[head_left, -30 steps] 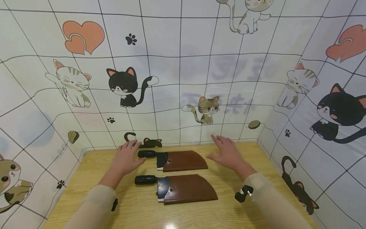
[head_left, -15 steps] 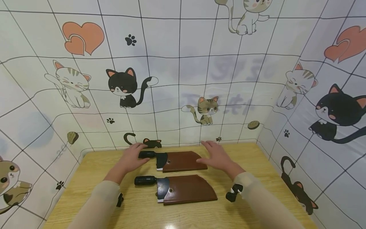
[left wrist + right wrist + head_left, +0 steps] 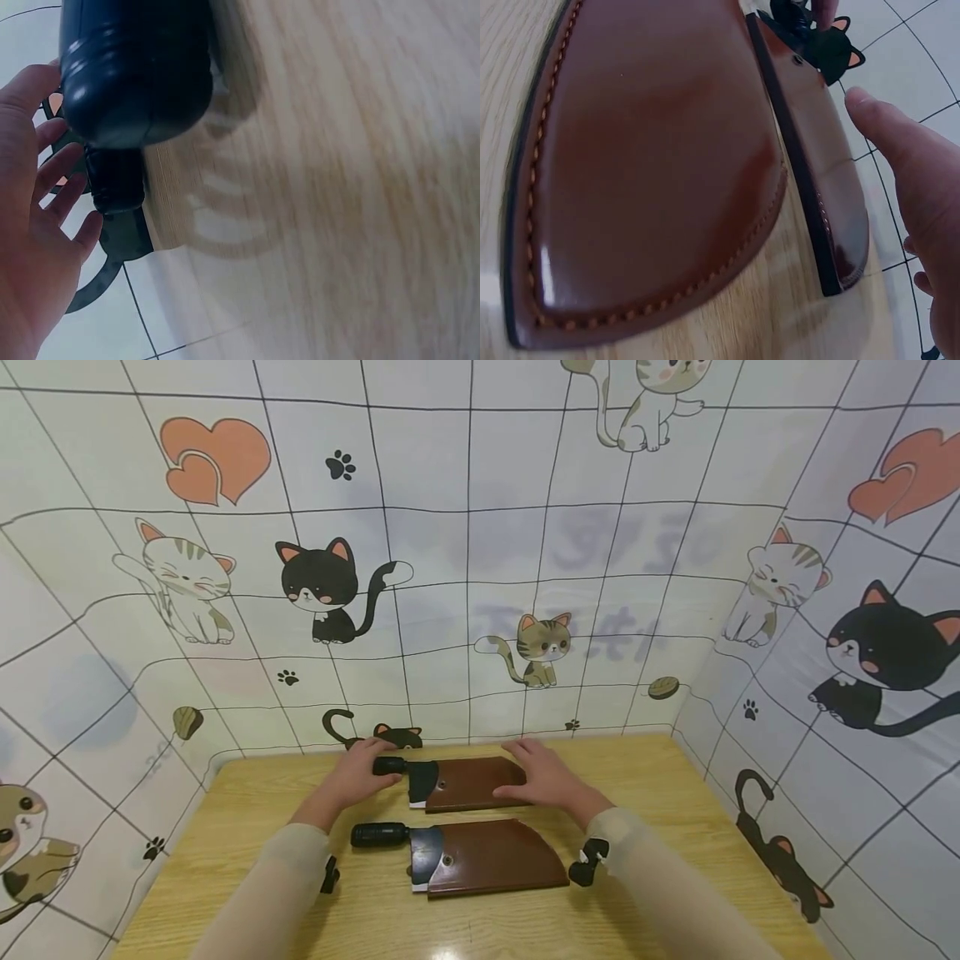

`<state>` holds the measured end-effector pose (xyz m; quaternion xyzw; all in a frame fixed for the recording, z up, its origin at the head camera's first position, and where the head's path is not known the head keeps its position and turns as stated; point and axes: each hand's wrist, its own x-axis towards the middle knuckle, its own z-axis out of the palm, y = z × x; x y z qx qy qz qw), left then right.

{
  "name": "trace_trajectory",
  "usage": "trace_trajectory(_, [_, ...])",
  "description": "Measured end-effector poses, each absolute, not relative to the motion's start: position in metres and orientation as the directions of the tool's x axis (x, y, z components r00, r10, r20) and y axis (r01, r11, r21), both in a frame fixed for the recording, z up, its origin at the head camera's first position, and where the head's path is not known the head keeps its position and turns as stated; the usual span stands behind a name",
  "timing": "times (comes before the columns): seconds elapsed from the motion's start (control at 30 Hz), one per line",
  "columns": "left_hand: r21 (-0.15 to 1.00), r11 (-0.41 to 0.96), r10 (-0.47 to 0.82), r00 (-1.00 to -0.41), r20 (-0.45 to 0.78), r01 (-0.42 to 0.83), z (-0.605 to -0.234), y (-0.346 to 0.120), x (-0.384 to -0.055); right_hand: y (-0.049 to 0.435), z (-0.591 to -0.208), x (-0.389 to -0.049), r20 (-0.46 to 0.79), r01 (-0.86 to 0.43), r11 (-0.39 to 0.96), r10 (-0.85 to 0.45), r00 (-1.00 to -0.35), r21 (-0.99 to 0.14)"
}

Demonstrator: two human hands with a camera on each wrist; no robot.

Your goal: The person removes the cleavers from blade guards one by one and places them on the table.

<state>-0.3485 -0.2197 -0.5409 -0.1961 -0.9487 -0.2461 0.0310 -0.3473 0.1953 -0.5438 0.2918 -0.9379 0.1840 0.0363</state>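
- Head view: the far cleaver (image 3: 450,783) and near cleaver (image 3: 465,858) lie flat and apart on the wooden table (image 3: 637,760); their brown sheaths (image 3: 645,150) presumably guard the edges.
- Left hand (image 3: 360,774), fingers loosely spread, is beside the far cleaver's black handle (image 3: 392,766), the likely place for gripping; no closed grip shows, and I cannot tell whether fingertips touch.
- Right hand (image 3: 551,777), thumb apart from fingers, stands around the far sheath's rounded end, holding nothing visible; contact is unclear.
- Both forearms pass outside the near cleaver, seemingly to leave it undisturbed.
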Motion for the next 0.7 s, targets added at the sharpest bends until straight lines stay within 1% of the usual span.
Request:
trace_trajectory(0.17, [0.472, 0.793, 0.36, -0.922, 0.144, 0.384, -0.542, -0.217, -0.35, 0.184, -0.547, -0.349, 0.142, -0.553, 0.76, -0.54, -0.83, -0.342])
trace_trajectory(0.33, [0.482, 0.793, 0.365, -0.924, 0.116, 0.374, -0.543, -0.216, -0.352, 0.173, -0.553, -0.353, 0.14, -0.574, 0.744, -0.564, -0.814, -0.343])
trace_trajectory(0.47, [0.502, 0.767, 0.383, -0.913, 0.142, 0.4, -0.546, -0.219, -0.355, 0.164, -0.557, -0.356, 0.121, -0.585, 0.746, -0.58, -0.806, -0.319])
trace_trajectory(0.57, [0.558, 0.731, 0.382, -0.913, 0.144, 0.393, -0.548, -0.221, -0.358, 0.159, -0.559, -0.357, 0.093, -0.582, 0.755, -0.584, -0.806, -0.303])
trace_trajectory(0.7, [0.653, 0.696, 0.337, -0.939, 0.07, 0.298, -0.552, -0.223, -0.364, 0.153, -0.562, -0.359, 0.064, -0.59, 0.755, -0.599, -0.798, -0.285])
